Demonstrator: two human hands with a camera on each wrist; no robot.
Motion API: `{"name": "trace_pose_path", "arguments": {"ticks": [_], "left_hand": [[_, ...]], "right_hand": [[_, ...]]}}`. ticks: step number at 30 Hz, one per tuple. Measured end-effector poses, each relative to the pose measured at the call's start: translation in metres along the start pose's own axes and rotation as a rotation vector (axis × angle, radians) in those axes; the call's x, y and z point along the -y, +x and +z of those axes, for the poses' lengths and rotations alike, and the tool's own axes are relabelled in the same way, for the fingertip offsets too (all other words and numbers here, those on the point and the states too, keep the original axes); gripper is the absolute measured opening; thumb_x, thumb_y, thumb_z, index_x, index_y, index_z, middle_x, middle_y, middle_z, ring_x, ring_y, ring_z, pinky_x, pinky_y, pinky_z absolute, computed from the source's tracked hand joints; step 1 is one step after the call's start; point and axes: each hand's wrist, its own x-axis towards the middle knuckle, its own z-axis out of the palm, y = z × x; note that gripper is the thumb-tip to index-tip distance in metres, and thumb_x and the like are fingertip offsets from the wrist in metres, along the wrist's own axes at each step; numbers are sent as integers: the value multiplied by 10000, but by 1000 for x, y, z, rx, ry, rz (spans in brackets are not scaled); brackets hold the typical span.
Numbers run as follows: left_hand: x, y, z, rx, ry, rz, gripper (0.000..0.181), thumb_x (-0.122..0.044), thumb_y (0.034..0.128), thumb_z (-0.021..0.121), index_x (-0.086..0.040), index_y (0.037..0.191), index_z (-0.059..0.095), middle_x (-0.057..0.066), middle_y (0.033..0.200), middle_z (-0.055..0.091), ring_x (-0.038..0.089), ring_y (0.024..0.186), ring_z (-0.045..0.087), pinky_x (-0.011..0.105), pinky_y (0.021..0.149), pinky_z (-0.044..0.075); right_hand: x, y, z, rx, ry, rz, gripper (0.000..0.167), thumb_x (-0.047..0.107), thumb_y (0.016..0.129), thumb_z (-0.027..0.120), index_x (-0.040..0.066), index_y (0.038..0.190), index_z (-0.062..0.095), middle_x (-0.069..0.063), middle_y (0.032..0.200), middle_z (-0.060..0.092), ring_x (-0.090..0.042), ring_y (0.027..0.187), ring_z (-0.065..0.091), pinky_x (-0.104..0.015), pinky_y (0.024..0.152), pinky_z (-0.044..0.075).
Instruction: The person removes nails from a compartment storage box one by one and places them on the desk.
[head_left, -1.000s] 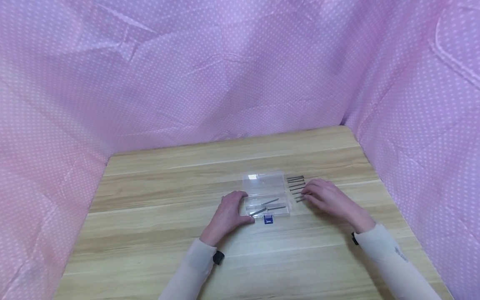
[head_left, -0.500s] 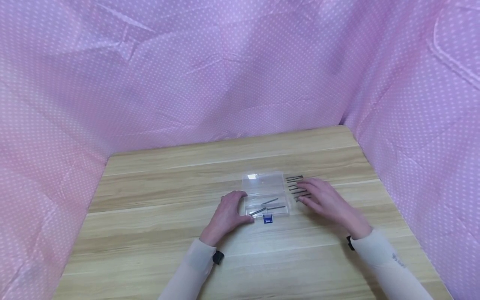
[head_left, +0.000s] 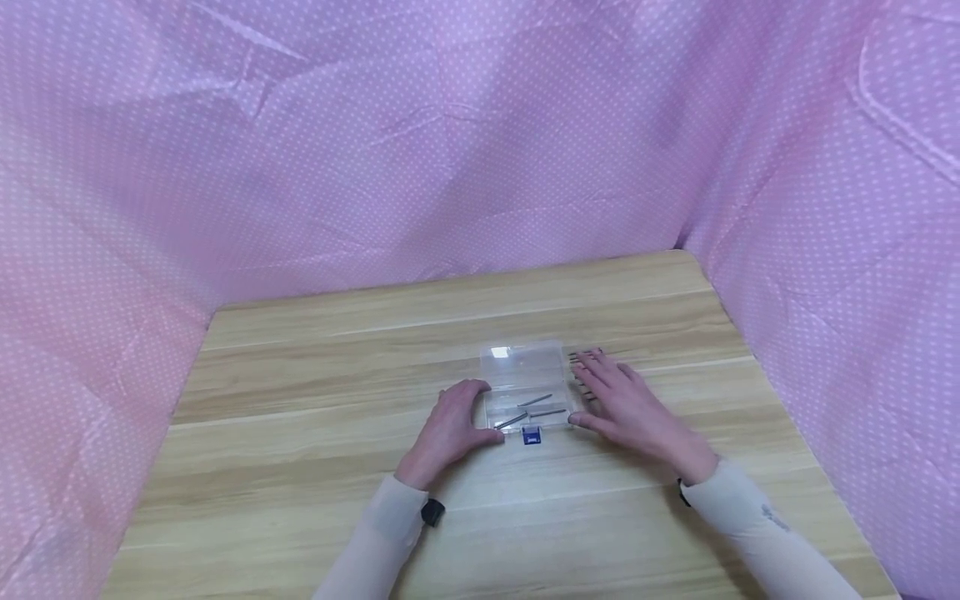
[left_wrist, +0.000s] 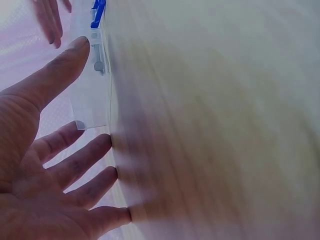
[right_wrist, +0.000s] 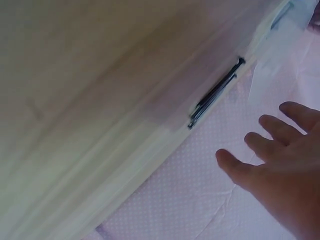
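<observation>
A clear plastic box (head_left: 543, 423) with a blue latch (head_left: 532, 436) stands on the wooden table, its lid (head_left: 523, 362) laid back away from the person. Several grey nails (head_left: 547, 413) lie inside it. The left hand (head_left: 450, 425) holds the box's left end, thumb along the front wall and index finger at the back corner. To the right of the box, more nails (right_wrist: 215, 95) lie on the table in a row. Over that row hovers the right hand (head_left: 626, 408), fingers spread and holding nothing, its thumb close to the box's right front corner. The hand partly hides the row.
The wooden table (head_left: 322, 367) has a rounded far right corner. Pink dotted cloth (head_left: 375, 150) hangs along the back and both sides. A black band (head_left: 432, 512) shows at the left wrist.
The right hand has moved left over the loose nails towards the box, and its fingers have spread. The left hand and the box stay in place.
</observation>
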Motion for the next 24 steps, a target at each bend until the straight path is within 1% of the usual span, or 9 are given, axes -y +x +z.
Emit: {"name": "trace_pose_path", "arguments": {"ticks": [5, 10, 18, 24], "left_hand": [[-1, -2, -1, 4, 6, -16, 799, -359, 719, 952, -34, 1351, 586, 138, 1340, 630, 333, 1293, 552, 497, 1165, 386], [0, -5, -1, 8, 21, -32, 795, -369, 726, 946, -43, 1356, 586, 131, 1348, 626, 330, 1277, 559, 485, 1120, 439], [5, -14, -6, -8, 35, -56, 776, -362, 744, 936, -54, 1367, 589, 124, 1380, 604, 326, 1323, 530, 475, 1134, 429], [8, -18, -11, -22, 39, -61, 783, -368, 742, 937, -43, 1366, 592, 140, 1385, 602, 341, 1322, 530, 490, 1134, 427]], "right_hand": [[8, 3, 5, 33, -44, -6, 885, 606, 937, 659, 12, 1552, 430, -214, 1645, 318, -467, 1511, 258, -700, 1175, 238], [13, 6, 9, 42, -39, -15, 884, 613, 934, 662, 31, 1558, 430, -196, 1655, 307, -452, 1520, 249, -708, 1173, 234], [18, 14, 12, 25, -27, -57, 864, 569, 909, 722, 23, 1530, 470, -216, 1579, 435, -443, 1484, 336, -689, 1167, 276], [24, 20, 13, 68, 3, -50, 845, 582, 919, 707, 51, 1534, 476, -176, 1507, 519, -406, 1429, 420, -653, 1156, 329]]}}
